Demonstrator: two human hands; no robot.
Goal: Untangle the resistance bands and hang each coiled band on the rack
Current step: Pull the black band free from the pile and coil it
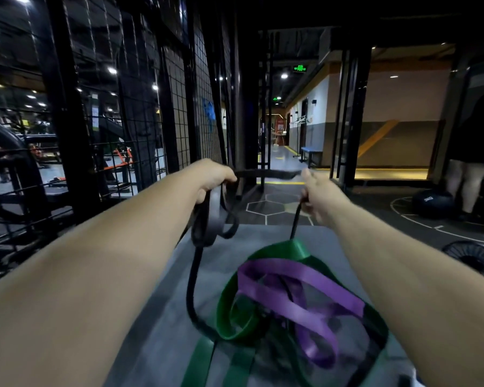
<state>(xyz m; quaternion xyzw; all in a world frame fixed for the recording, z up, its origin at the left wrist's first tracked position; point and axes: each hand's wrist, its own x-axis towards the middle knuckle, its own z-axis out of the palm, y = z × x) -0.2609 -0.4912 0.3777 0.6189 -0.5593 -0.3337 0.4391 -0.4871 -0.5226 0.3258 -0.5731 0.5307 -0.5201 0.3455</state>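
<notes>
One black band (pixel 266 173) is stretching between my left hand (pixel 215 177), gripping its coils, and my right hand (pixel 319 196), pinching it. I'm judging the next move as freeing its tail from the green band (pixel 229 303).

Wire grid (pixel 179 107) walls left; bands (pixel 285 305) clutter below.

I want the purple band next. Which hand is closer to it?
Right. The right hand is raised just past the purple band, nearly in line with it. The left hand is farther away, off to the left. Both grip the black band.
</notes>
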